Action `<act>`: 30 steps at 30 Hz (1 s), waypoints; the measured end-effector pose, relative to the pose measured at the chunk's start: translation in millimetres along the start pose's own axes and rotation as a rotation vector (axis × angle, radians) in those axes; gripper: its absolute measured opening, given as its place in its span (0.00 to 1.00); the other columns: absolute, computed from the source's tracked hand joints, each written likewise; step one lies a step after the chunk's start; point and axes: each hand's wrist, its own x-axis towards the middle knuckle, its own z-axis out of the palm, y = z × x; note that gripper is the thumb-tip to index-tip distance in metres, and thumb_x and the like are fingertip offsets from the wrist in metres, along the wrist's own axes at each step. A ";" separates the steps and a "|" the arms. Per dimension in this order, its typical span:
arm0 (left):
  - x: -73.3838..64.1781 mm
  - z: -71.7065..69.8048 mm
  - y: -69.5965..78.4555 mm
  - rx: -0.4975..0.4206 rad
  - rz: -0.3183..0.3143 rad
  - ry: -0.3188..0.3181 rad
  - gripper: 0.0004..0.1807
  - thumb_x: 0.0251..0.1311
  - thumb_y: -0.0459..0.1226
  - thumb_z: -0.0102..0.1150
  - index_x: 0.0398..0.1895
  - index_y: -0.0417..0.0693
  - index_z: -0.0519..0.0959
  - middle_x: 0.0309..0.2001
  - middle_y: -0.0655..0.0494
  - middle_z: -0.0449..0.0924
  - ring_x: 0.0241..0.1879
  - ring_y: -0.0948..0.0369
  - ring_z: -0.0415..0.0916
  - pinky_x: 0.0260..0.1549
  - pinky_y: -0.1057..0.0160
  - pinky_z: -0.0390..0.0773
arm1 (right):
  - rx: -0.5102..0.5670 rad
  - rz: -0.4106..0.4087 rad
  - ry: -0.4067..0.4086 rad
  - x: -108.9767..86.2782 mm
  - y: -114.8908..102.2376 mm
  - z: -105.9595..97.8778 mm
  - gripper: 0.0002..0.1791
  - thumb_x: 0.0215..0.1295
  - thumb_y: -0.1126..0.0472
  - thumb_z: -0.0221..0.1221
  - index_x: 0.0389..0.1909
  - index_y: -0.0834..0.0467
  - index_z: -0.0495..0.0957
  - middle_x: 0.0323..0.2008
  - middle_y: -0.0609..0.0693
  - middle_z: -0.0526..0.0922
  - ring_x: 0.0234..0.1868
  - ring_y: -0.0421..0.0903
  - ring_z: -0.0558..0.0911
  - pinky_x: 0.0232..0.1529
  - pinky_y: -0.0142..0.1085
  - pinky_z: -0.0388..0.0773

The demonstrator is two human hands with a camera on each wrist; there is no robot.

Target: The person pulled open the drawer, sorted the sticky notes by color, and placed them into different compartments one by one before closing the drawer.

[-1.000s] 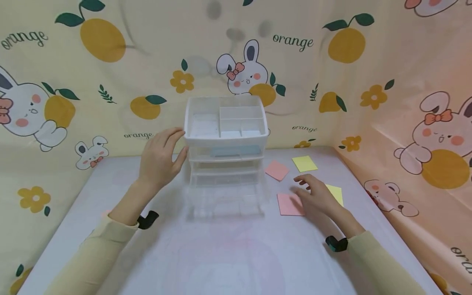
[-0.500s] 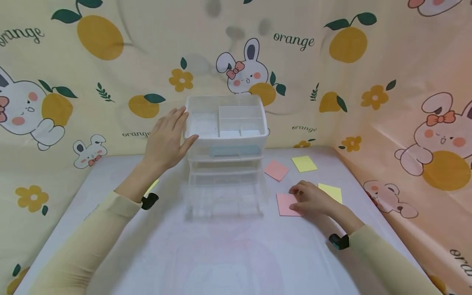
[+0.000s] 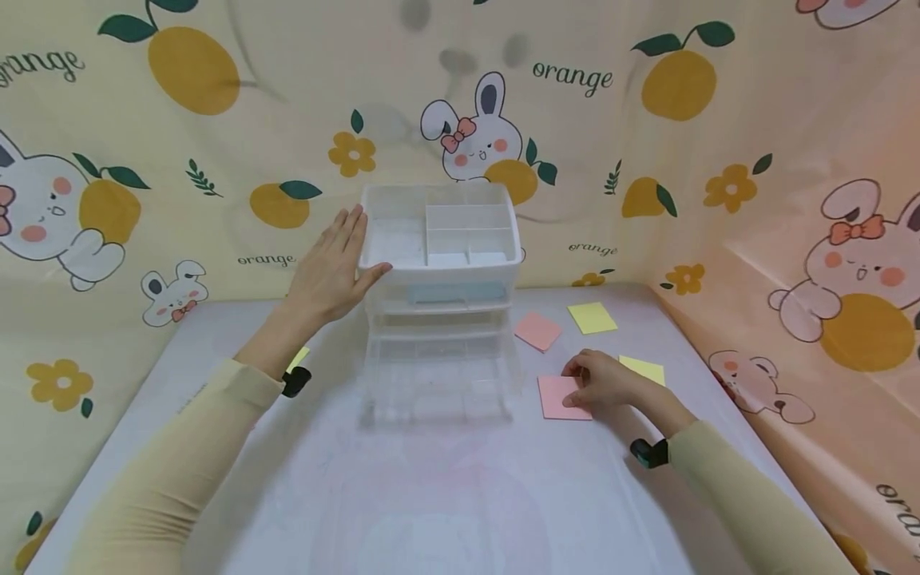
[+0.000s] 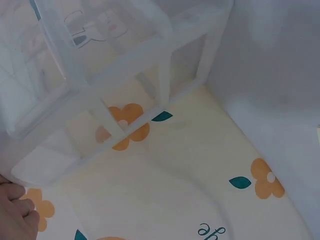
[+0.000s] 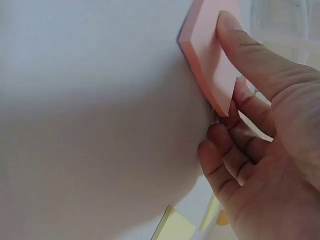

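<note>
Pink paper now sits between thumb and fingers: the right grip [image 3: 600, 379], spread above the counter [image 3: 431, 487] a second ago, pinches the pink pad [image 3: 552, 398] near its three o'clock side, thumb on the upper face. Meanwhile the left grip [image 3: 327, 275] has moved higher on the drawer unit [image 3: 442, 275]; at its nine o'clock side the fingers lie straight along the top tray, thumb over the front rim, seemingly steadying it. By my judgement, the work has passed from reaching to holding; whether the pad has left the counter I cannot tell.

Seen from the head, the pad is at four o'clock from the drawer unit. The right wrist view shows a thick block of sheets, pale on the face, deeper pink along the edge, with crisp corners. From it, the far pink pad [image 3: 537, 331] is at eleven o'clock, one yellow pad [image 3: 592, 318] at one, and the other yellow pad [image 3: 644, 368] between two and three, partly hidden.
</note>
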 end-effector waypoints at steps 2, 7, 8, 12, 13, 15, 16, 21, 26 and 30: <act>0.7 0.7 -0.1 -0.003 -0.004 -0.002 0.51 0.77 0.61 0.46 0.83 0.34 0.40 0.84 0.41 0.37 0.83 0.46 0.32 0.81 0.48 0.42 | 0.019 0.024 -0.009 1.0 -0.7 -1.4 0.26 0.57 0.51 0.78 0.49 0.60 0.80 0.36 0.51 0.75 0.40 0.48 0.73 0.38 0.39 0.72; -0.5 -0.7 -1.2 0.010 -0.008 -0.017 0.51 0.77 0.61 0.45 0.83 0.34 0.40 0.84 0.40 0.37 0.83 0.46 0.31 0.81 0.48 0.41 | 0.090 0.045 -0.004 1.8 -1.3 1.5 0.26 0.57 0.53 0.78 0.49 0.58 0.77 0.38 0.51 0.76 0.40 0.49 0.73 0.38 0.39 0.72; -0.9 -0.8 -1.3 0.012 -0.010 -0.022 0.51 0.77 0.61 0.45 0.83 0.34 0.40 0.84 0.40 0.38 0.83 0.46 0.31 0.81 0.48 0.41 | 0.102 0.048 -0.001 1.6 -1.2 2.8 0.26 0.57 0.53 0.78 0.49 0.58 0.77 0.38 0.51 0.76 0.40 0.49 0.73 0.38 0.39 0.73; -1.2 0.0 -0.6 0.017 -0.011 -0.033 0.51 0.77 0.62 0.44 0.83 0.34 0.40 0.84 0.40 0.38 0.83 0.47 0.31 0.81 0.48 0.41 | 0.119 0.051 0.021 -0.9 0.0 6.3 0.26 0.57 0.54 0.78 0.49 0.58 0.77 0.39 0.51 0.77 0.40 0.49 0.73 0.38 0.39 0.73; -0.8 0.3 -0.3 0.020 -0.011 -0.033 0.51 0.77 0.62 0.44 0.83 0.34 0.41 0.84 0.41 0.38 0.83 0.47 0.31 0.81 0.48 0.41 | 0.119 0.046 0.034 -2.1 0.0 6.7 0.24 0.58 0.55 0.78 0.49 0.58 0.77 0.38 0.51 0.77 0.39 0.49 0.73 0.37 0.39 0.73; 0.1 0.5 0.6 0.022 -0.010 -0.030 0.51 0.77 0.62 0.44 0.83 0.34 0.41 0.84 0.41 0.38 0.83 0.47 0.31 0.81 0.48 0.41 | 0.114 0.024 0.064 -4.5 0.4 7.9 0.20 0.61 0.57 0.76 0.48 0.58 0.79 0.37 0.51 0.77 0.40 0.49 0.74 0.37 0.38 0.74; 0.5 0.5 0.8 0.023 -0.010 -0.030 0.51 0.77 0.62 0.44 0.83 0.34 0.41 0.84 0.41 0.38 0.83 0.47 0.31 0.81 0.48 0.41 | 0.114 0.012 0.080 -5.7 0.4 8.6 0.18 0.63 0.58 0.74 0.48 0.58 0.79 0.37 0.50 0.78 0.40 0.49 0.74 0.37 0.38 0.74; 2.2 -1.0 2.3 0.013 -0.015 -0.029 0.51 0.77 0.62 0.45 0.83 0.35 0.41 0.84 0.42 0.37 0.83 0.47 0.31 0.81 0.48 0.41 | 0.108 -0.011 0.163 -12.6 -1.9 9.5 0.08 0.72 0.61 0.65 0.49 0.56 0.83 0.42 0.49 0.83 0.42 0.48 0.78 0.43 0.36 0.80; 3.4 -3.1 2.7 0.002 -0.010 -0.019 0.51 0.77 0.62 0.44 0.83 0.35 0.41 0.85 0.43 0.36 0.84 0.48 0.30 0.81 0.49 0.41 | 0.145 -0.023 0.221 -21.7 -7.5 6.2 0.07 0.75 0.62 0.62 0.48 0.57 0.84 0.46 0.51 0.86 0.43 0.49 0.80 0.45 0.38 0.82; 0.8 -3.7 2.2 0.010 -0.016 -0.043 0.51 0.77 0.62 0.43 0.83 0.34 0.40 0.85 0.42 0.35 0.83 0.47 0.30 0.81 0.49 0.40 | 0.177 -0.005 0.229 -29.1 -11.7 6.5 0.07 0.74 0.61 0.63 0.48 0.57 0.85 0.45 0.51 0.86 0.42 0.48 0.79 0.41 0.33 0.82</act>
